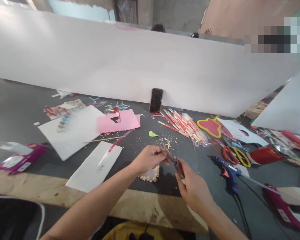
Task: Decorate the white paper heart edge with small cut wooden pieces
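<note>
Over the dark table [25,113], small metal scissors [174,160] — light, stiff, sharp-tipped, best taken by the handles — sit gripped tight in the right hand [195,190], while the left hand [150,159] curls narrow just beside the blades, its hold on them impossible to tell.

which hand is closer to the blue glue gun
Right. The right hand, gripping a small metal tool, is just left of the blue glue gun, not touching it; the left hand is farther left, beyond the right hand.
</note>
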Demonstrator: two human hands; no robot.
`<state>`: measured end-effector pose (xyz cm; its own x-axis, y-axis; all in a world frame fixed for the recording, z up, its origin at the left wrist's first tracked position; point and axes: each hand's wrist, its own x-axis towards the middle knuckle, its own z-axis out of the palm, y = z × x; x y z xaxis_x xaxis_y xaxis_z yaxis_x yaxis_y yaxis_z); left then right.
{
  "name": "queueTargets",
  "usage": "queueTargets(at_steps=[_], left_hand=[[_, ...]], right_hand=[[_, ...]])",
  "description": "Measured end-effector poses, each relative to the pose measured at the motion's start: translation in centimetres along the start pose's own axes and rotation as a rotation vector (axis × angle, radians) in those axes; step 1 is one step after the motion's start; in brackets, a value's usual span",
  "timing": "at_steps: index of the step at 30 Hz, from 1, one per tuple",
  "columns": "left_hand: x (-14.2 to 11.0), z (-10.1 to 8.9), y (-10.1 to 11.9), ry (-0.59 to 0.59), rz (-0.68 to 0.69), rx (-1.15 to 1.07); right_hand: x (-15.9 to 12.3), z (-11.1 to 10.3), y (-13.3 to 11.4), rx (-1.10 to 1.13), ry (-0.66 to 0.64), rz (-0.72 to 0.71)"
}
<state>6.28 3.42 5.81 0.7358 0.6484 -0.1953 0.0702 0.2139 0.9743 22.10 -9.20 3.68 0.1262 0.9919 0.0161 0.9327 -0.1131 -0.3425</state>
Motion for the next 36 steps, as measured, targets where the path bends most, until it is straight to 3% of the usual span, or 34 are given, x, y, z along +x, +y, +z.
queueTargets(at_steps=[6,11,15,18,21,26,31,36], left_hand=[[0.0,-1.1,0.5,0.083,0.024,0.134],[-0.1,-2.1,1.1,0.055,0.056,0.164],[-0.3,-3.0,1.5,0.049,0.077,0.205],[-0.5,-3.9,1.8,0.072,0.077,0.21],[-0.6,-5.0,2.1,0.129,0.088,0.212],[-0.7,-6.3,2.4,0.183,0.057,0.227],[-0.6,-8.0,2.4,0.199,-0.018,0.248],[0.4,-9.4,2.1,0.219,-0.079,0.221]], right_hand=[[0.9,-1.8,1.9,-0.154,-0.033,0.168],[1.2,-2.2,4.5,-0.367,-0.017,0.285],[1.2,-1.9,6.0,-0.52,-0.014,0.268],[2.7,-3.0,6.6,-0.487,0.001,0.149],[7.0,-5.3,6.8,-0.43,0.054,0.05],[18.4,-7.9,8.0,-0.411,0.071,0.053],[28.1,-7.0,9.9,-0.402,0.031,0.121],[33.3,-5.1,10.9,-0.406,-0.055,0.191]])
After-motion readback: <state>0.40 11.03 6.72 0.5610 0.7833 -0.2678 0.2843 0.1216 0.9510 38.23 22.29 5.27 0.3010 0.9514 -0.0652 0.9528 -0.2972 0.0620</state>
